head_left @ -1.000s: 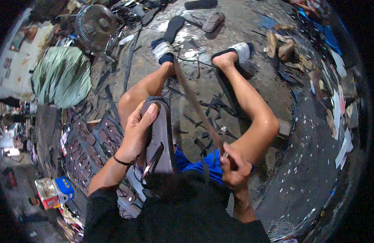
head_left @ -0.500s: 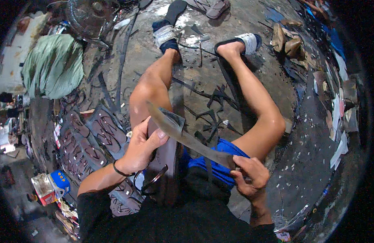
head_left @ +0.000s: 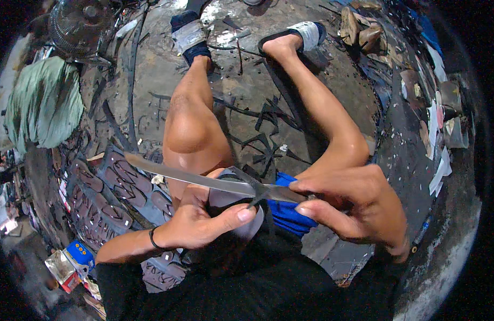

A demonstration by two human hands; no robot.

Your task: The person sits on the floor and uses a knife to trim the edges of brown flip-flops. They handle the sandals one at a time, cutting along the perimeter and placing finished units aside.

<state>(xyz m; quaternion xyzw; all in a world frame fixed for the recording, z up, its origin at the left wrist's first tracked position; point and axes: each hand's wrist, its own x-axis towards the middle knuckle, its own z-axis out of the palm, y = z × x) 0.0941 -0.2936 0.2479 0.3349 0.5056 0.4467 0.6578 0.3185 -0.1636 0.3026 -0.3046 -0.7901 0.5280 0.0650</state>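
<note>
My right hand [head_left: 362, 206] pinches the handle end of a long, curved knife [head_left: 188, 177], between thumb and fingers. The blade lies across my lap, its tip pointing left above my left knee. Closed on a sandal [head_left: 224, 199] with a greyish sole, my left hand [head_left: 196, 227] has its thumb stretched along the near side. Where the blade crosses the sole's edge, a thin dark offcut strip [head_left: 262, 191] curls up around the blade. My left hand and the knife hide part of the sandal.
Rows of brown sandals [head_left: 123, 179] lie on the floor at left, near a blue box [head_left: 81, 254]. Dark scraps [head_left: 268, 152] are scattered between my legs. Farther off are a fan [head_left: 78, 27], a green cloth bundle [head_left: 46, 104] and brown shoe lasts [head_left: 369, 37].
The sandal has turned and its straps no longer show. The blade has swung nearly level, and my right hand has come closer to my left. A cut strip now hangs at the blade.
</note>
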